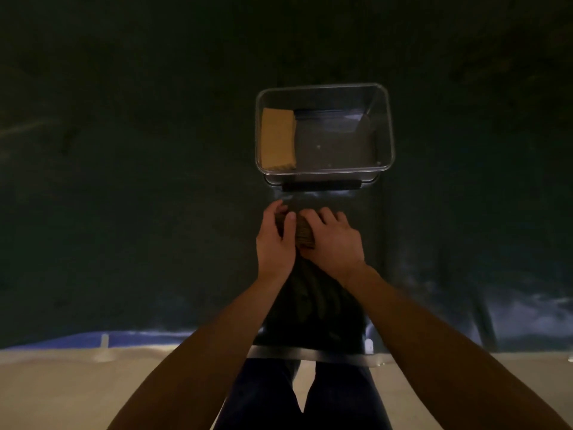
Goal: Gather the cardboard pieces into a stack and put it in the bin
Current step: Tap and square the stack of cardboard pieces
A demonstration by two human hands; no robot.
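A small stack of brown cardboard pieces (pixel 303 232) sits on the dark table surface, squeezed between my two hands. My left hand (pixel 274 240) grips its left side, thumb on top. My right hand (pixel 336 240) covers its right side with fingers curled over it. Most of the stack is hidden by the hands. Just beyond them stands a clear plastic bin (pixel 386 131). Another stack of tan cardboard (pixel 277 139) lies inside the bin, against its left wall.
The dark cover (pixel 124 181) spans the whole table, with its near edge (pixel 155 342) in front of my legs. A black handle-like bar (pixel 321 185) lies at the bin's near side. The scene is dim.
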